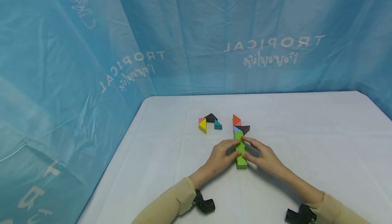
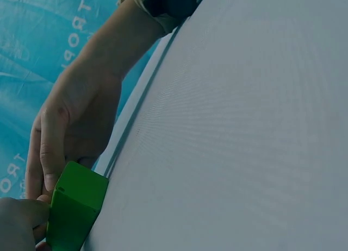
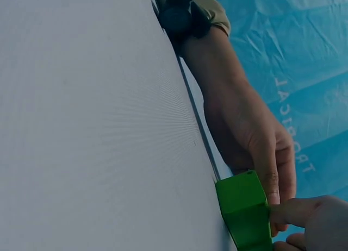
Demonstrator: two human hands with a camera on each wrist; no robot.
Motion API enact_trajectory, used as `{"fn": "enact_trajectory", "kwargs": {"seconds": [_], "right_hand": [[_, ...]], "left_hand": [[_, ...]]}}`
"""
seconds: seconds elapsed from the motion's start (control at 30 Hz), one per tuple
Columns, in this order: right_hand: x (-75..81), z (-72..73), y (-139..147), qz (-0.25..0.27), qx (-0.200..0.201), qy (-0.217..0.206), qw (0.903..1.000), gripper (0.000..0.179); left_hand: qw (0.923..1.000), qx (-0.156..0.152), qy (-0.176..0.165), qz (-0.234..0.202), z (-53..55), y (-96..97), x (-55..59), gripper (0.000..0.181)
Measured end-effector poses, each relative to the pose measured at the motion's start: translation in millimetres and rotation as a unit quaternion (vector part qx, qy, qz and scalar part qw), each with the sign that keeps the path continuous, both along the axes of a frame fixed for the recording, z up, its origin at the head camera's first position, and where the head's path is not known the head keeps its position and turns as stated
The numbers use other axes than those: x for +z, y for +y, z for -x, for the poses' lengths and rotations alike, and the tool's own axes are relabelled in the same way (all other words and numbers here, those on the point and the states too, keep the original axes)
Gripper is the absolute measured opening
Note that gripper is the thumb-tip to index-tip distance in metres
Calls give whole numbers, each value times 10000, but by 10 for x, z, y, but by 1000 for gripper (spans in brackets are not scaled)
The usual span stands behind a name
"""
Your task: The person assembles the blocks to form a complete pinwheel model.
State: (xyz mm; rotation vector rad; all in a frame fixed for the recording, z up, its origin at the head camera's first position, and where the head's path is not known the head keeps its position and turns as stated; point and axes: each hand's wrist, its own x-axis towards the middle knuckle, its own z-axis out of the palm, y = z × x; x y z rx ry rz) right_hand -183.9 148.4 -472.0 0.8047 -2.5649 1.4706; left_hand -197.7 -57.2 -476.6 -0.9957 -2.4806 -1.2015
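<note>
A row of green blocks [image 1: 241,165] lies on the white table, running away from me. From its left side my left hand [image 1: 221,157] touches the green pieces with thumb and forefinger. My right hand [image 1: 267,157] does the same from the right side, its fingertips almost meeting the left ones. Beyond the green, a blue triangular block [image 1: 237,129], a black triangular block [image 1: 244,128] and an orange triangular block [image 1: 236,119] extend the row, with a pinkish-red piece [image 1: 239,123] among them. In the left wrist view a green block [image 2: 76,207] shows up close. Fingers partly cover the green pieces.
Left of the row's far end sits a group: a black block [image 1: 211,117], a yellow triangular block [image 1: 202,125], a pink piece [image 1: 200,119] and a teal block [image 1: 217,125]. A blue printed curtain [image 1: 196,47] hangs behind and left of the table [image 1: 147,142].
</note>
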Motion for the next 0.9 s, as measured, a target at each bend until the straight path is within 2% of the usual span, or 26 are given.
{"fn": "enact_trajectory", "kwargs": {"seconds": [0.23,0.37,0.47,0.53,0.7,0.8,0.9], "right_hand": [[-5,0,8,25,-3,15,10000,58],[9,-7,2,38,45,-89,9999,59],[17,-13,-5,17,38,-192,9998,61],[17,-14,-8,9,22,-250,9997,61],[10,-5,-2,-35,8,-308,9995,62],[7,-3,3,-45,3,-341,9994,62],[5,-1,0,-36,6,-387,9992,62]], "left_hand": [[9997,-41,60,222,-1,3,43,42],[9995,99,172,232,51,-52,89,42],[9990,430,142,-14,157,-140,129,42],[9967,767,73,-270,245,-214,162,41],[9836,1399,-460,-1037,479,-370,198,42],[9778,1521,-795,-1201,595,-406,203,44],[9761,1591,-909,-1166,680,-401,215,44]]}}
